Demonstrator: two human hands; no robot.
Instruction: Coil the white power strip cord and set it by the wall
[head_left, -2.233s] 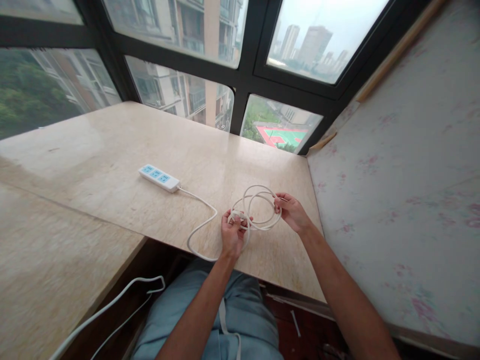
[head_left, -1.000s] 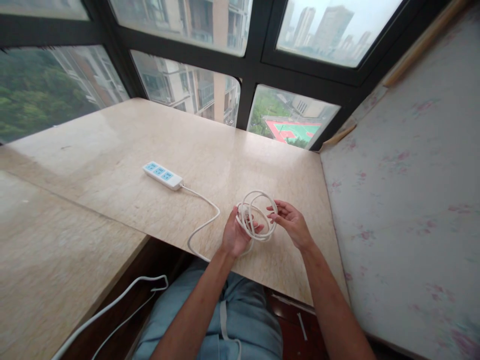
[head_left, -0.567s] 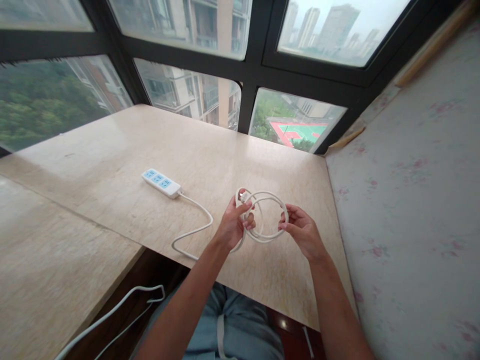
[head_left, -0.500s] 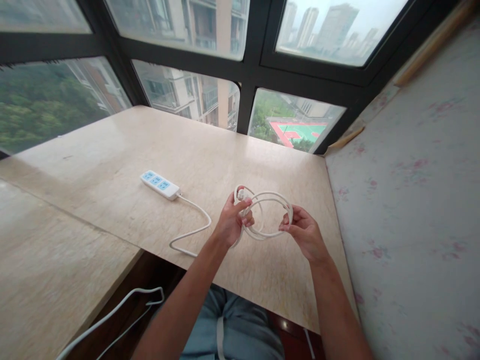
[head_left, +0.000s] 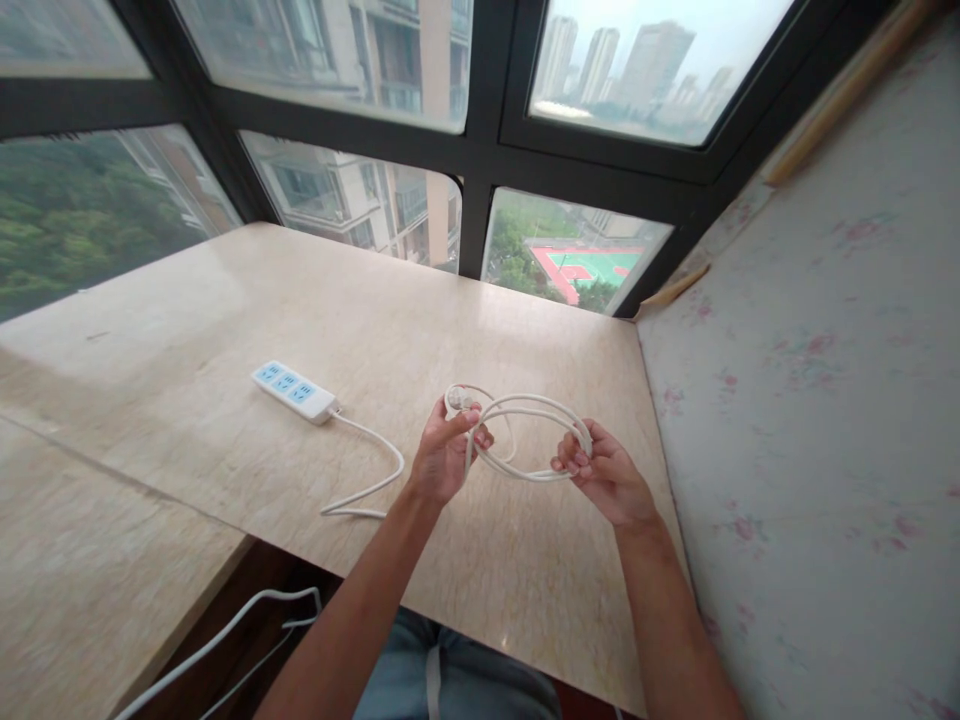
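A white power strip [head_left: 294, 391] with blue sockets lies on the beige marble tabletop [head_left: 225, 320]. Its white cable [head_left: 371, 470] runs right in a curve into a coil [head_left: 525, 440] held above the table. My left hand [head_left: 442, 460] is closed on the left side of the coil, where the plug end pokes up by the thumb. My right hand [head_left: 604, 475] is closed on the coil's right side, fingers curled round the strands. The loops are stretched out flat between the two hands.
Dark-framed windows [head_left: 480, 160] rise along the table's far edge. A pale flowered mattress or wall panel [head_left: 810, 400] stands at the right. Another white cable [head_left: 225, 630] hangs below the table's near edge, beside my blue-trousered lap [head_left: 450, 680].
The coil has been gathered tighter, then pulled wider and flatter between my hands. The slack cable loop on the table has shortened and drawn in from the near edge.
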